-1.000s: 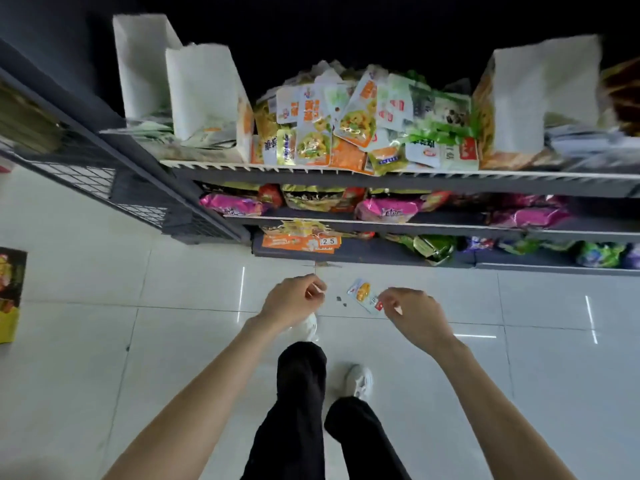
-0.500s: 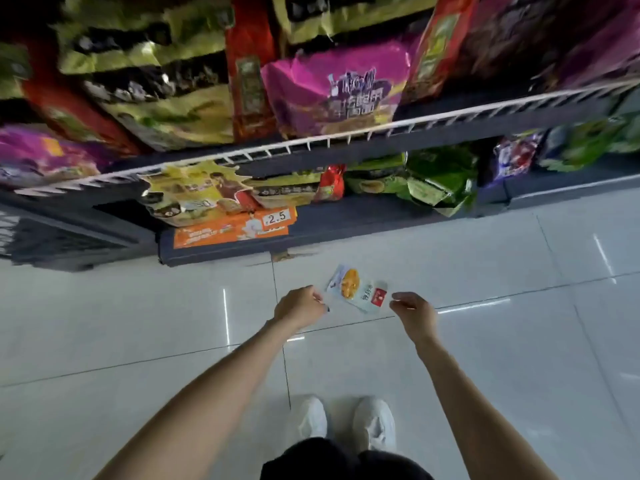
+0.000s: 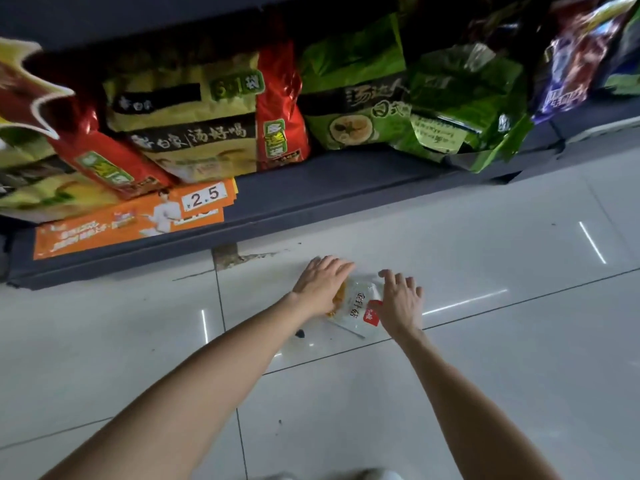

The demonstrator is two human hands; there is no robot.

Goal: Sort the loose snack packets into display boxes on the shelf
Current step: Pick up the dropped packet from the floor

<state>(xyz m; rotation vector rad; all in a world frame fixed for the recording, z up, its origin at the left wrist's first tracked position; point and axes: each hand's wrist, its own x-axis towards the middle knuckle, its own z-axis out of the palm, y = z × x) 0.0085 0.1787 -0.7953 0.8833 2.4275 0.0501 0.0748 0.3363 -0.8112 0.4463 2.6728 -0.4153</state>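
A small white snack packet (image 3: 356, 306) with a yellow picture and a red label lies flat on the white tiled floor in front of the bottom shelf. My left hand (image 3: 322, 284) rests on its left part, fingers stretched forward. My right hand (image 3: 401, 301) lies over its right edge with the fingers spread and straight. Both hands touch the packet; neither plainly grips it. Part of the packet is hidden beneath the hands.
The dark bottom shelf (image 3: 311, 199) runs across just beyond the hands, stacked with large yellow, red and green noodle bags (image 3: 194, 129). An orange price sign (image 3: 131, 220) reading 2.5 hangs on its edge. A small dark speck (image 3: 299, 333) lies on the floor.
The view has dropped much closer to the floor. Both hands have moved forward and down onto the packet, with fingers going from curled to stretched out.
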